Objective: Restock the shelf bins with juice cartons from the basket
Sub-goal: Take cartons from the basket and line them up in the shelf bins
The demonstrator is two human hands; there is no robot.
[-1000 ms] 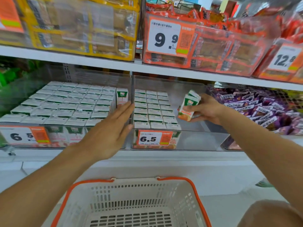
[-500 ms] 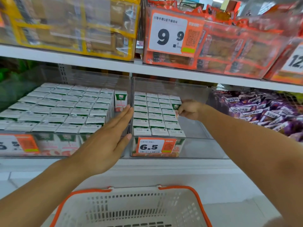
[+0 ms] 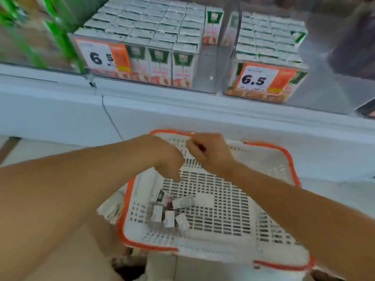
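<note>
Left hand: the left hand (image 3: pixel 166 157) hangs over the far-left part of the basket, fingers curled loosely downward; it grasps nothing that shows, though blur hides the fingertips.
Right hand: the right hand (image 3: pixel 211 153) is just beside the left, over the basket's far rim, fingers curled in toward the palm; whether they pinch anything I cannot tell, the frame is smeared there.
Basket: the white slotted basket (image 3: pixel 284 201) with an orange rim sits on the floor below the shelf, under both forearms.
Cartons in basket: a small heap of juice cartons (image 3: pixel 172 211) lies tumbled in the basket's near-left corner, well below both hands, touched by neither.
Left bin: the clear left bin (image 3: pixel 207 67) is packed with upright cartons, a gap at its right end; price tag (image 3: pixel 103 55) reads 6.5.
Right bin: the clear right bin (image 3: pixel 324 78) holds rows of cartons on its left side, behind a second 6.5 tag (image 3: pixel 261 79).
</note>
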